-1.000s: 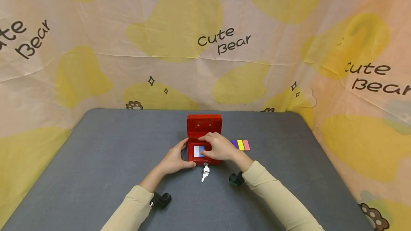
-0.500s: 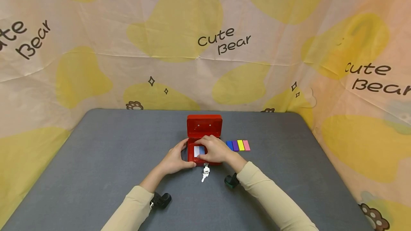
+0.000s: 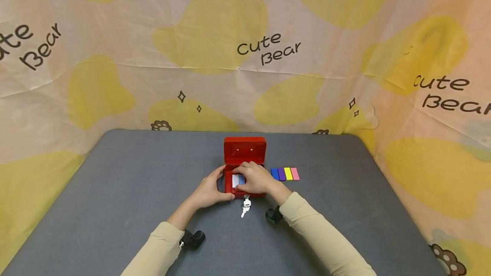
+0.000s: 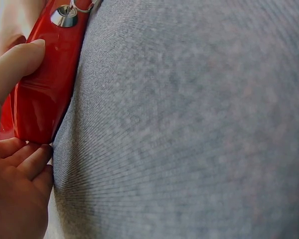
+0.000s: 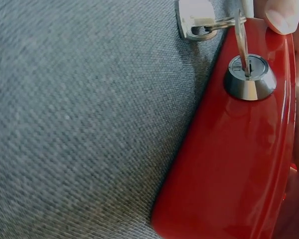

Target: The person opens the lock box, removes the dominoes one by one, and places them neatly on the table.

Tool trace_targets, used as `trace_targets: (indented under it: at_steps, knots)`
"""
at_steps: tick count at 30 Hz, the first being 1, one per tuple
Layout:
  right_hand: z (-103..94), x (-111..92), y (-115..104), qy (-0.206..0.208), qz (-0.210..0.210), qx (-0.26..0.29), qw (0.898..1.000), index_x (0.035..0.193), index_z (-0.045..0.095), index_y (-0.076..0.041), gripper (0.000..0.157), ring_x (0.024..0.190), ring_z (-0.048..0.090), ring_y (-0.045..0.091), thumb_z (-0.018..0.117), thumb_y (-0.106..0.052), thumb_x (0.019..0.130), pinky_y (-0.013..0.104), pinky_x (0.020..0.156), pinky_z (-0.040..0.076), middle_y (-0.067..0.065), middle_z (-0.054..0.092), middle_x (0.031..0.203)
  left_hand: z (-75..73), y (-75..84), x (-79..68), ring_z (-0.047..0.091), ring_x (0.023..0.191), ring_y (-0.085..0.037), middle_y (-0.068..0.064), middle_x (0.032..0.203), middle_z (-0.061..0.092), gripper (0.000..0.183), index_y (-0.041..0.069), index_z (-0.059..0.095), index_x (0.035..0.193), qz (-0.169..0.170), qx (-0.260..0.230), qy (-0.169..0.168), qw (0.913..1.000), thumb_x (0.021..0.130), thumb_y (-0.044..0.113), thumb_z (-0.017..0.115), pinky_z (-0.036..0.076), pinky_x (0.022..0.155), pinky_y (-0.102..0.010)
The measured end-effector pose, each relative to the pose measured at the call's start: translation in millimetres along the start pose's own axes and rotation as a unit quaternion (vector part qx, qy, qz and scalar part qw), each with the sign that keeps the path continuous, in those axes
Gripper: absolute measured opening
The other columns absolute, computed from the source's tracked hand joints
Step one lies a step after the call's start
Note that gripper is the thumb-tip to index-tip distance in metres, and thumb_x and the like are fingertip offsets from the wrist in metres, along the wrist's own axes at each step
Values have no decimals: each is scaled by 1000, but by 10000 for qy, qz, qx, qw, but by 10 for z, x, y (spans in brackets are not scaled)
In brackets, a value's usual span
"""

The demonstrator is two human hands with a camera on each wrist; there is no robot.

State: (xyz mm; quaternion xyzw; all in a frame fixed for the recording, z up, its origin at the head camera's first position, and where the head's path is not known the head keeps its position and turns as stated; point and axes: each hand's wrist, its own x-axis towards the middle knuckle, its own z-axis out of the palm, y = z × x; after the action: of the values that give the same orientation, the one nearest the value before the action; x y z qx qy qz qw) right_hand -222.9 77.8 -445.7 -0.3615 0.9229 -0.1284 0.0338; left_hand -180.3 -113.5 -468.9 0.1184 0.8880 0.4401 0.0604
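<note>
A small red metal cash box (image 3: 228, 186) sits on the grey table with its lid (image 3: 244, 151) raised. My left hand (image 3: 207, 190) grips the box's left end, thumb (image 4: 27, 57) on the front face and fingers against the side. Inside the box lie a white strip (image 3: 235, 181) and a light blue strip (image 3: 241, 179) side by side. Over the opening is my right hand (image 3: 258, 179), its thumb and fingers curled down beside the strips. I cannot tell whether it holds anything. A key stands in the lock (image 5: 250, 79), with keys (image 3: 246, 205) hanging from it.
Blue (image 3: 275, 174), purple (image 3: 281, 174), yellow (image 3: 288, 173) and pink (image 3: 294, 173) strips lie in a row just right of the box. A patterned cloth (image 3: 245, 97) rises behind the grey table (image 3: 153, 169) and at its sides.
My right hand has shifted slightly left and lower into the box, which uncovers the blue strip outside. The left hand and the box have stayed in place.
</note>
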Motion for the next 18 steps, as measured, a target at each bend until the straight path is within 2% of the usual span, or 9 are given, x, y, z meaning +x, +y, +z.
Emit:
trace_targets:
  at_steps: [11,18]
  knots:
    - [16,9,-26,129,47,-242,9996,118,63,-16,48,100,54,19,72,-36,76,37,89,47,3,61,114,1,-9,3,47,123,-30,-15,140,42,93,6,33,141,12,29,12,10000,65,30,82,41,97,-47]
    - [13,20,-44,64,142,-485,9987,119,63,-19,49,98,54,19,72,-39,75,37,86,48,2,61,112,9,-17,-1,48,123,-29,-15,140,42,92,6,34,140,76,34,35,10000,65,29,82,41,98,-46]
